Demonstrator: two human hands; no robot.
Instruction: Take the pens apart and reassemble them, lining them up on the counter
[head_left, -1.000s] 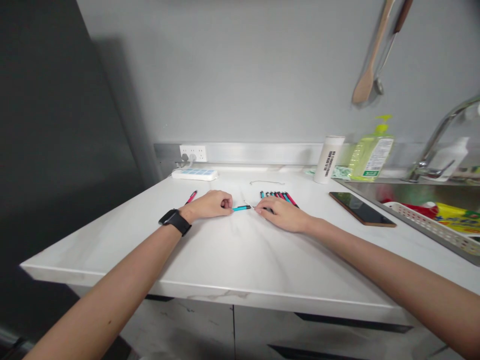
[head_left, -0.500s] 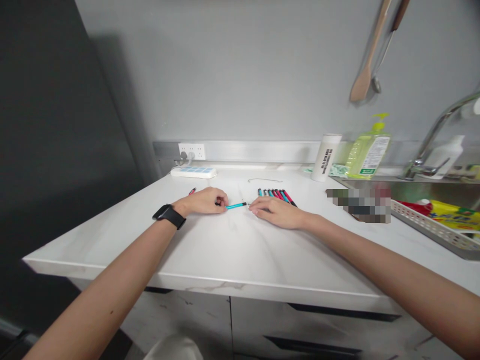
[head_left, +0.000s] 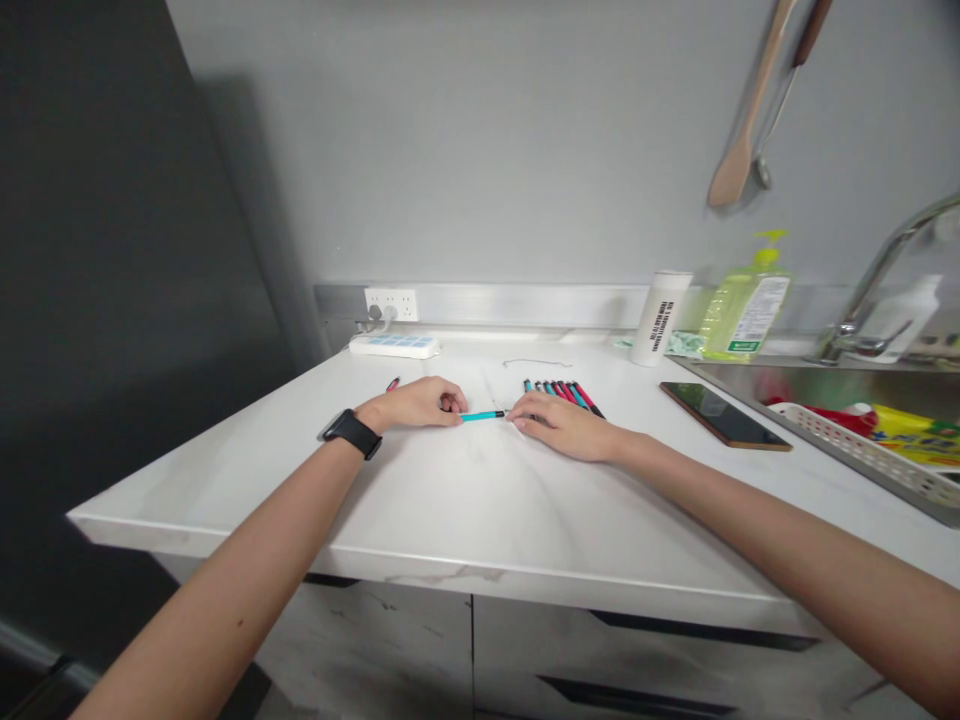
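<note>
While the left hand (head_left: pixel 409 404) curls its fingers (head_left: pixel 450 404) around one end of a teal pen (head_left: pixel 482 415), the right hand (head_left: pixel 562 428) rests its fingertips (head_left: pixel 516 422) at the other end, though whether they grip it is unclear. The pen sits over the bench (head_left: pixel 450 510), just left of a row of pens (head_left: pixel 562 396).

A kitchen: a steel sink (head_left: pixel 847 385), mixer tap (head_left: pixel 862 295), and hanging wooden spoon (head_left: pixel 739 150).

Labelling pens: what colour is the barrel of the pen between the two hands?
Slim pen: turquoise barrel, black tip, clearest in the head view.
</note>
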